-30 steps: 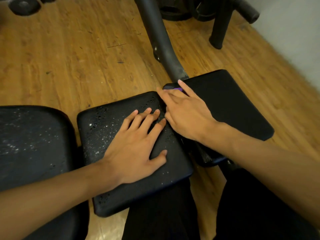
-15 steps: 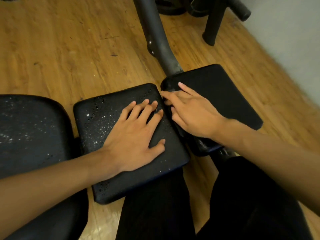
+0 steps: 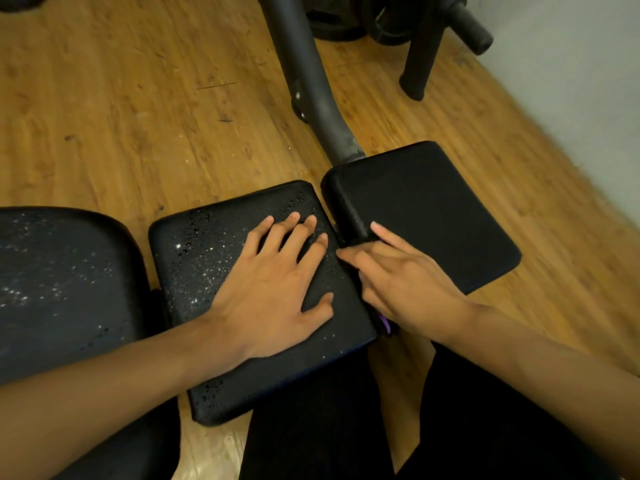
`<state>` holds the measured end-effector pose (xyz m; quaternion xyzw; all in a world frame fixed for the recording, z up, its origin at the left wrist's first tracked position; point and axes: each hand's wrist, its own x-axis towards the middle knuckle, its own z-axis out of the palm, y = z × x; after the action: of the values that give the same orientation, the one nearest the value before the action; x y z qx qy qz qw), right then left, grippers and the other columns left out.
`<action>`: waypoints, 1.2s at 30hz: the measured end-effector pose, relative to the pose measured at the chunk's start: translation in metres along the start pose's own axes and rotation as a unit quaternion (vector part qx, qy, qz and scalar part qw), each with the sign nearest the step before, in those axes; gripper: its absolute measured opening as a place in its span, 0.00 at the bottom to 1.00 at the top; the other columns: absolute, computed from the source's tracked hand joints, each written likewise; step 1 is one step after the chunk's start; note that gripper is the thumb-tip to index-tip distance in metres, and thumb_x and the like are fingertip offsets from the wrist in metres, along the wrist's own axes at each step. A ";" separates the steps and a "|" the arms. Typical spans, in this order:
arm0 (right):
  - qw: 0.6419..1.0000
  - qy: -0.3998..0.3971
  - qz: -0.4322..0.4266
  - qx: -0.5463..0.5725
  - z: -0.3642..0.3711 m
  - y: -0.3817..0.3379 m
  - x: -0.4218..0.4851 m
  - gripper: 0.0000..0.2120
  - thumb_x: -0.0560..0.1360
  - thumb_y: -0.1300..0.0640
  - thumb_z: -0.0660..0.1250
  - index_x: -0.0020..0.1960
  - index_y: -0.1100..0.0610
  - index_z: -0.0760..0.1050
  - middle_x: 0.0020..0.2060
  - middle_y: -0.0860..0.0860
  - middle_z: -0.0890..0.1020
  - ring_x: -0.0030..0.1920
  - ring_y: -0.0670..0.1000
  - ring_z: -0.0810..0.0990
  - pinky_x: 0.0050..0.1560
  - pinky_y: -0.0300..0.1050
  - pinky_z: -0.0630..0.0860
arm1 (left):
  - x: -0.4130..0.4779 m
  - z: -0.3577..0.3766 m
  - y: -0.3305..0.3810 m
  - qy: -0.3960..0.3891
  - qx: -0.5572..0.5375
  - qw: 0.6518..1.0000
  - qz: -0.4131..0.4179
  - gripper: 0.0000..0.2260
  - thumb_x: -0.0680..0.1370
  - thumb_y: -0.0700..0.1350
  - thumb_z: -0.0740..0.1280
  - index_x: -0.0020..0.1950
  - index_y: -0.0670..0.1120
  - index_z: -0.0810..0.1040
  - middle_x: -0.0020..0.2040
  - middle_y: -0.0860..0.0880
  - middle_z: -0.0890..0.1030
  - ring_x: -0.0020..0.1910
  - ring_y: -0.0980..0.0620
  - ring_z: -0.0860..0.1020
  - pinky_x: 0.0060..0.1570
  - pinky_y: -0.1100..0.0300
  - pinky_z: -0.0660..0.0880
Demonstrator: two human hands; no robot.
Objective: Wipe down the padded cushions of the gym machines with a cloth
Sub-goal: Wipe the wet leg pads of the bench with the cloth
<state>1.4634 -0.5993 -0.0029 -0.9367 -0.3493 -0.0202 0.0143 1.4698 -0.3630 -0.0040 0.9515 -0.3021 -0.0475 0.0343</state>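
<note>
Head view: left hand (image 3: 273, 289) flat on the middle cushion (image 3: 204, 258), right hand (image 3: 405, 282) at its right edge

The left hand is laid palm-down on the middle cushion, fingers straight and spread; water droplets are scattered over that cushion's far and left parts. The right hand is pressed into the gap along the middle cushion's right edge, against the right cushion (image 3: 433, 209); a purple cloth (image 3: 384, 322) is glimpsed beneath the palm, mostly hidden, so whether it is gripped cannot be told. A droplet-speckled left cushion (image 3: 52, 289) is set just left of the middle cushion; a grey frame tube (image 3: 304, 81) is seen beyond it.
</note>
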 end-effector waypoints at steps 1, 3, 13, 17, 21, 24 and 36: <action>1.000 0.013 0.016 0.002 0.002 0.003 0.008 0.20 0.79 0.57 0.61 0.69 0.60 0.74 0.55 0.53 0.84 0.60 0.50 0.80 0.81 0.48 0.53 | 0.000 0.000 0.001 0.001 0.000 1.000 -0.001 0.36 0.78 0.66 0.55 0.79 0.44 0.68 0.79 0.41 0.68 0.80 0.40 0.62 0.79 0.41 0.58; 0.998 0.037 0.051 -0.001 0.005 0.011 0.037 0.19 0.77 0.62 0.66 0.67 0.61 0.74 0.51 0.53 0.84 0.57 0.51 0.81 0.81 0.48 0.53 | -0.001 0.000 0.002 0.001 -0.002 1.000 -0.003 0.36 0.78 0.66 0.55 0.79 0.44 0.68 0.79 0.42 0.67 0.80 0.40 0.62 0.79 0.41 0.57; 0.989 0.016 0.126 0.073 -0.006 -0.005 0.043 0.20 0.79 0.56 0.57 0.66 0.61 0.75 0.65 0.58 0.79 0.69 0.52 0.76 0.80 0.45 0.52 | -0.001 0.000 0.001 0.008 0.002 1.000 -0.007 0.34 0.78 0.65 0.57 0.78 0.45 0.69 0.78 0.42 0.69 0.79 0.40 0.64 0.78 0.41 0.60; 0.995 0.008 0.094 0.040 -0.003 -0.010 0.009 0.21 0.81 0.55 0.58 0.72 0.57 0.73 0.71 0.52 0.76 0.78 0.49 0.65 0.80 0.50 0.54 | -0.001 0.000 0.002 0.012 0.001 1.000 -0.007 0.34 0.78 0.65 0.58 0.78 0.45 0.69 0.78 0.42 0.69 0.79 0.40 0.64 0.78 0.40 0.61; 0.990 0.053 0.117 0.056 0.009 0.023 0.088 0.11 0.82 0.59 0.62 0.62 0.59 0.78 0.59 0.56 0.83 0.72 0.53 0.74 0.80 0.52 0.57 | -0.002 0.000 0.002 0.006 0.003 1.000 -0.003 0.34 0.78 0.65 0.58 0.77 0.45 0.69 0.78 0.43 0.69 0.80 0.41 0.63 0.78 0.41 0.60; 0.980 0.046 0.170 0.091 0.012 0.040 0.143 0.10 0.82 0.60 0.61 0.61 0.58 0.77 0.50 0.57 0.83 0.56 0.60 0.80 0.70 0.53 0.69 | -0.001 0.000 -0.001 0.001 0.000 1.000 -0.003 0.33 0.79 0.65 0.58 0.78 0.46 0.69 0.78 0.43 0.68 0.80 0.41 0.62 0.78 0.42 0.58; 0.957 -0.048 0.234 0.167 -0.010 0.095 0.151 0.15 0.81 0.55 0.60 0.58 0.44 0.83 0.53 0.55 0.84 0.57 0.61 0.81 0.57 0.55 0.78 | 0.000 -0.004 0.003 -0.008 0.016 1.000 -0.005 0.34 0.77 0.65 0.60 0.77 0.45 0.70 0.77 0.43 0.69 0.79 0.40 0.64 0.77 0.43 0.56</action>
<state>1.6395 -0.5729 0.0133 -0.9764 -0.1193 0.0870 0.1579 1.4686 -0.3658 0.0001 0.9530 -0.2985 -0.0502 0.0164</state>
